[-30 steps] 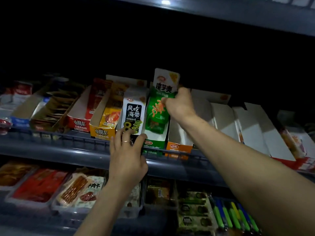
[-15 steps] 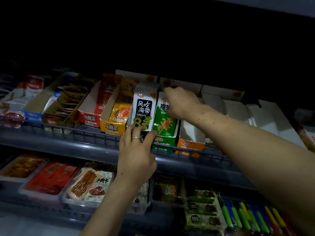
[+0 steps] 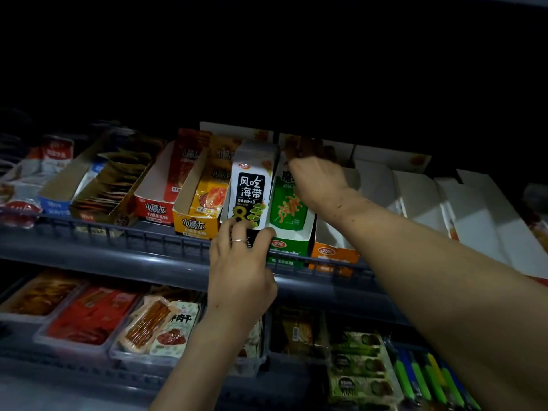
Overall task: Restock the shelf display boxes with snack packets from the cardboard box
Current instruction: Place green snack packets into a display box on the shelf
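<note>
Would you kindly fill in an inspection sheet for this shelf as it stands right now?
Surface: grey upper shelf with a low rail; lower shelf beneath.
Job's things: green snack packet standing in the green display box; white seaweed packet upright beside it; orange display box looks nearly empty.
Clutter: red and yellow display boxes to the left; trays of packets below.
Hands: left hand fingers grip the seaweed packet's base; right hand reaches over the green packet's top.
Cables: nothing seen.
Surroundings: dark; cardboard box not seen.
</note>
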The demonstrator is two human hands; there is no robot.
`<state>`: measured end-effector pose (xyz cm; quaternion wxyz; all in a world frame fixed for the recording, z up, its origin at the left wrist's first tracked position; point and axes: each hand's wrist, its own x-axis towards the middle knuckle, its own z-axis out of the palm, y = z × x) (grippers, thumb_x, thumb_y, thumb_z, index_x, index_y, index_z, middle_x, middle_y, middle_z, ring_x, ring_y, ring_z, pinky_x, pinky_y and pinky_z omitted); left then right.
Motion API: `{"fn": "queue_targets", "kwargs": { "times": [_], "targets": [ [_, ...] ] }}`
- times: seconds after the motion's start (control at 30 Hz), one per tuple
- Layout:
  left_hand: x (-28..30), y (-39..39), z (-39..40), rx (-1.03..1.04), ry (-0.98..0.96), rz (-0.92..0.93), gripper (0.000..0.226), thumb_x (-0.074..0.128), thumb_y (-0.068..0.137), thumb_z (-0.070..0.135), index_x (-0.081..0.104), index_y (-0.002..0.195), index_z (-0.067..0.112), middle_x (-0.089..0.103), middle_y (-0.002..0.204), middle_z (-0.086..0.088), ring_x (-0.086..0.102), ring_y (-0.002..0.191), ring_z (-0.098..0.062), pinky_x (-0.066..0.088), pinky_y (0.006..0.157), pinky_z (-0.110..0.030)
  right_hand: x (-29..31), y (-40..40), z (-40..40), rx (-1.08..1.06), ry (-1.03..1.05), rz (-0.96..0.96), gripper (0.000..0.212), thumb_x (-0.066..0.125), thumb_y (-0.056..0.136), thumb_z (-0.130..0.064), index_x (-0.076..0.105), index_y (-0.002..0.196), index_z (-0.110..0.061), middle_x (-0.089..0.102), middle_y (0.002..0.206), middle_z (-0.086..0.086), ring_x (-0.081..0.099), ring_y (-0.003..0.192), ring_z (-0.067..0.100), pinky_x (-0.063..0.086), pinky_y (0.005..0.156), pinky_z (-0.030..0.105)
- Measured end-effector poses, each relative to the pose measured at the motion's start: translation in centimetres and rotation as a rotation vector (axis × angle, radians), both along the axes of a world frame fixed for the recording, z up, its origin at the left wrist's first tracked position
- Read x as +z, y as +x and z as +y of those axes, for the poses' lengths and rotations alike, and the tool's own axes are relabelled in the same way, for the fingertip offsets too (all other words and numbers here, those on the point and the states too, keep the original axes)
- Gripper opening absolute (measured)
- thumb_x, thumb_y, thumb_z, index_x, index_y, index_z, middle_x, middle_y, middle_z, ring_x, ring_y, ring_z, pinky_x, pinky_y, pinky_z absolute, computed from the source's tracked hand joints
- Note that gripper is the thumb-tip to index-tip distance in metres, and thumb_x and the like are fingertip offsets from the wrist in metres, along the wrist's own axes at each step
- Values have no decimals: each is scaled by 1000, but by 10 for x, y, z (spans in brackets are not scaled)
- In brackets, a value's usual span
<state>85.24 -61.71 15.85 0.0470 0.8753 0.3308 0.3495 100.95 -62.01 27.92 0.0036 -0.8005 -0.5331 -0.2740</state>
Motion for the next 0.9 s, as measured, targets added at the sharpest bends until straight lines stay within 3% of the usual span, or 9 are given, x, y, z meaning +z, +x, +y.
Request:
{"fn": "queue_targets", "kwargs": {
  "times": [0.07, 0.13, 0.27, 0.4, 0.5, 0.57, 0.73, 0.83, 0.9],
  "targets": [
    [0, -1, 1, -2, 7, 2, 61, 68, 65, 6, 54, 123, 20, 47, 128, -14, 35, 129, -38, 40, 99, -57, -1, -2, -3, 35, 14, 29, 50, 59, 84, 6, 46, 130, -10, 56, 116, 16, 59, 104, 38, 42, 68, 40],
    [1, -3, 1, -7, 1, 11, 62, 68, 66, 7, 53, 124, 21, 47, 129, -13, 34, 130, -37, 39, 99, -56, 1, -3, -7, 90, 65, 40, 42, 56, 86, 6, 49, 125, -9, 58, 109, 15, 61, 96, 38, 42, 63, 39],
    [6, -7, 1, -28, -43, 43, 61, 65, 73, 12, 51, 130, 24, 44, 133, -9, 28, 134, -31, 36, 104, -53, 3, -2, -17, 208, 137, 232, 31, 59, 87, -3, 57, 116, -11, 59, 110, 15, 59, 100, 35, 47, 70, 36],
    [17, -19, 5, -159, -65, -150, 47, 67, 81, 18, 59, 127, 22, 52, 126, 1, 36, 128, -21, 36, 105, -44, 0, -17, -39, 224, 108, 555, 15, 66, 84, -10, 68, 98, -17, 66, 101, 7, 63, 93, 22, 54, 83, 36],
    [23, -32, -4, -261, -82, -304, 32, 65, 82, 23, 67, 114, 21, 61, 109, 8, 51, 108, -11, 40, 93, -24, -4, -31, -75, 286, 71, 619, 14, 64, 84, -10, 70, 95, -16, 68, 93, -1, 62, 88, 14, 48, 75, 24],
    [15, -43, -21, -307, -156, -300, 21, 67, 82, 21, 71, 103, 20, 65, 97, 11, 58, 93, -5, 41, 83, -11, -15, -39, -104, 311, 58, 666, 11, 66, 83, -12, 70, 92, -17, 65, 84, -7, 59, 79, 8, 41, 66, 17],
    [-41, -60, -53, -367, -330, 245, 17, 60, 80, 35, 72, 91, 30, 72, 86, 12, 66, 79, -9, 54, 70, -29, -90, -50, -179, 223, -30, 935, 9, 72, 82, -14, 67, 82, -21, 65, 75, -11, 61, 69, -1, 45, 62, 13],
    [-69, -68, -73, -415, -398, 460, 25, 54, 80, 39, 74, 89, 27, 73, 85, 5, 68, 79, -15, 54, 68, -31, -151, -52, -220, 142, -101, 1010, 9, 73, 81, -14, 67, 80, -21, 63, 70, -13, 58, 62, -7, 42, 58, 13],
    [-91, -75, -88, -434, -482, 569, 19, 59, 87, 38, 73, 91, 26, 72, 90, 6, 65, 82, -11, 53, 71, -29, -195, -55, -246, 67, -164, 1073, 6, 73, 82, -18, 68, 84, -20, 62, 72, -13, 56, 63, -6, 42, 57, 11]
  ]
}}
